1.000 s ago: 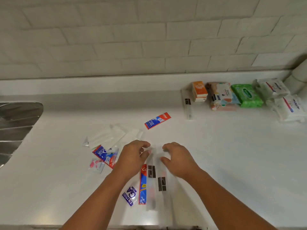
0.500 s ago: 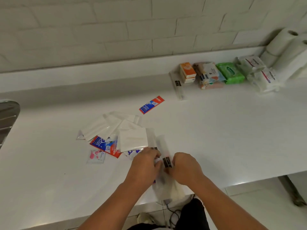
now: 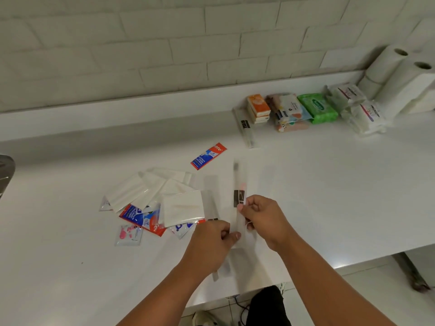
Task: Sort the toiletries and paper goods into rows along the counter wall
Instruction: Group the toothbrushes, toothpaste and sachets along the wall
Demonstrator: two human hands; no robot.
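Above the table's (image 3: 329, 189) front edge, the left hand (image 3: 209, 243) and right hand (image 3: 263, 217) each pinch clear-sleeved toothbrushes (image 3: 239, 184), apparently separating them for the row along the back edge, where 1 matching toothbrush (image 3: 246, 130) already lies beside the orange tissue packs (image 3: 257, 108).

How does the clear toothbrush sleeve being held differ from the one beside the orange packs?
The held sleeve is pinched near the counter's front; the wall sleeve lies flat, untouched, beside the orange packs. The held sleeve looks blurred, the wall sleeve sharper. Both are long clear packets with a dark label.
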